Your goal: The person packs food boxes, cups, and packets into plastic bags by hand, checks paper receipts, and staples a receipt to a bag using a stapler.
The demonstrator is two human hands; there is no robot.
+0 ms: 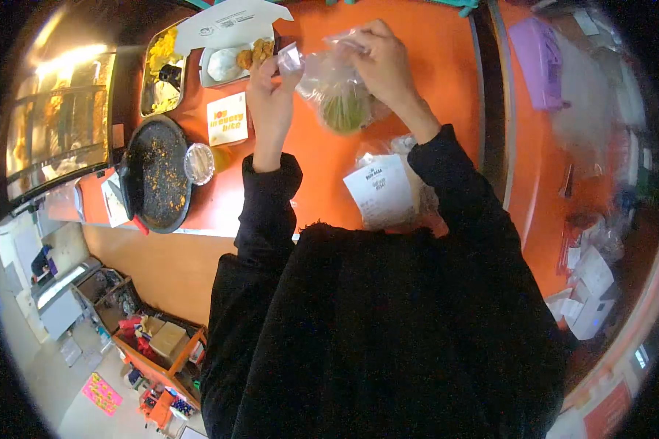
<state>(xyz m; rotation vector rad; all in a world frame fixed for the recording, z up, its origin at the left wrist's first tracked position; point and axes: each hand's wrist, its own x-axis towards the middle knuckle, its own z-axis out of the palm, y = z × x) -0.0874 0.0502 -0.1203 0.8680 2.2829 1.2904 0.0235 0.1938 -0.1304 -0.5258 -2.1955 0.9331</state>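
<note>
My left hand [272, 106] is raised, with thumb and fingers pinching a clear plastic edge of the bag. Higher up and to the right, my right hand [383, 67] grips another part of the same clear plastic bag [315, 77]. Something green [346, 112] shows through the bag's lower part; its kind is blurred by the plastic. Behind my left fingers stands an open white food box [223, 64] with white rice and fried pieces [262, 51]. A small white printed box [228, 119] lies left of my left wrist.
A metal tray of yellow food [165, 45] sits at the back left. Nearer are a dark crumb-covered pan [161, 175] and a clear-lidded cup [199, 164]. Beside my right forearm rests a bag with a paper receipt [379, 192]. A lit glass case [58, 121] stands far left.
</note>
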